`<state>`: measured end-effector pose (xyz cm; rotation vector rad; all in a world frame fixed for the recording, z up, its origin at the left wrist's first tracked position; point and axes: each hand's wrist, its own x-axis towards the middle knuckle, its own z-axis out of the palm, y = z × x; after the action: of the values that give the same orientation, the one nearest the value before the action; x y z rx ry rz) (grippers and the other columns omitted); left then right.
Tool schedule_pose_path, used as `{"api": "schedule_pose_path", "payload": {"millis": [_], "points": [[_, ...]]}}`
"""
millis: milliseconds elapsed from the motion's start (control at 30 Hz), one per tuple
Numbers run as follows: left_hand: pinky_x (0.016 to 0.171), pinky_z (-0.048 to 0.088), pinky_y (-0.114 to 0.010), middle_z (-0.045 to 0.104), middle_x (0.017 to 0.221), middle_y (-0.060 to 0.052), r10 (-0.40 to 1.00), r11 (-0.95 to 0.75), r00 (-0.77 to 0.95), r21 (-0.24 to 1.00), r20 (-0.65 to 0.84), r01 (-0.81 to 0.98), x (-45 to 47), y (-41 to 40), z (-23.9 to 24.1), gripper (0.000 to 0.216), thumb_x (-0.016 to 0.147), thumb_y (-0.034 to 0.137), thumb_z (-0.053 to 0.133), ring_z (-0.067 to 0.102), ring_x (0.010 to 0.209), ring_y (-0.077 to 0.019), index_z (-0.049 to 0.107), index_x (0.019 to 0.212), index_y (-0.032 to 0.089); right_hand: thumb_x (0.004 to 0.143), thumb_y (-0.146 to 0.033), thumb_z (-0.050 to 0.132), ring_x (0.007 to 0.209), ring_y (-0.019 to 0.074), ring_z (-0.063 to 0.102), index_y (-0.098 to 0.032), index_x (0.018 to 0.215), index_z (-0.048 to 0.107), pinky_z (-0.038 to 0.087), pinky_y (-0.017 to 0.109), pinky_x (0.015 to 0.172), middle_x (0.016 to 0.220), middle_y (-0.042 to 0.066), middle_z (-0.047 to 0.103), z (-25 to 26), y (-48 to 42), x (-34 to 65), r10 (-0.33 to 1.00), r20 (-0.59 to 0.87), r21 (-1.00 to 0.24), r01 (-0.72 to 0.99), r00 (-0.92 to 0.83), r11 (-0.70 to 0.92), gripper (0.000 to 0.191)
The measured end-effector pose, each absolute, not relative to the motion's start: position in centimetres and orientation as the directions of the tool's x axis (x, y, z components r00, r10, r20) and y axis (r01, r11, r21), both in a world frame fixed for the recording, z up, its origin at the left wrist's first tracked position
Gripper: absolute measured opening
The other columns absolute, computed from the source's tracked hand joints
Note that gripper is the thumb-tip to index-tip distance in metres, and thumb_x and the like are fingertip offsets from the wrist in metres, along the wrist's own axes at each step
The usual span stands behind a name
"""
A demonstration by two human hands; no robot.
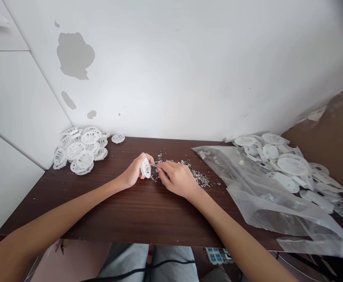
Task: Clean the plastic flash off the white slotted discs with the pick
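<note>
My left hand grips a white slotted plastic disc, tilted up on its edge above the table. Beside it, my right hand pinches a thin metal piece whose tip points at the face of the disc. The fingers hide most of that piece, so its kind cannot be made out. Behind and under the right hand spreads a heap of tiny shiny metal parts.
White slotted discs lie piled at the left, with one single disc near the wall. A clear plastic bag and many white plastic pieces cover the right. The dark wooden table ends before my lap.
</note>
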<state>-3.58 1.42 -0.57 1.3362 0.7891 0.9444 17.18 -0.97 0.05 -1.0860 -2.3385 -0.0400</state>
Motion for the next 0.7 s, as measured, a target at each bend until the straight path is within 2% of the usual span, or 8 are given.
{"api": "schedule_pose_path", "payload": {"millis": [167,700], "points": [[0.046,0.031,-0.025,0.053,0.059,0.001,0.897,-0.019,0.437,0.995,0.058,-0.094,-3.54,1.24,-0.52,0.066,0.092,0.08,0.038,0.041,0.047,-0.0118,0.064,0.091,0.019,0.104,-0.021,0.043,0.064,0.0147,0.055,-0.018,0.09,0.068,0.026,0.028,0.059,0.077,0.004,0.069,0.09,-1.08,17.06,0.702,0.48,-0.174,0.728,-0.526,0.663,0.029],[0.049,0.035,-0.024,0.049,0.06,0.002,0.893,-0.033,0.445,0.997,0.063,-0.075,-3.7,1.46,-1.04,0.066,0.096,0.078,0.034,0.041,0.05,-0.0121,0.063,0.092,0.019,0.103,-0.02,0.044,0.064,0.0139,0.053,-0.019,0.087,0.068,0.025,0.029,0.058,0.076,0.003,0.068,0.15,-1.29,16.79,0.725,0.468,-0.207,0.734,-0.506,0.646,0.029]]}}
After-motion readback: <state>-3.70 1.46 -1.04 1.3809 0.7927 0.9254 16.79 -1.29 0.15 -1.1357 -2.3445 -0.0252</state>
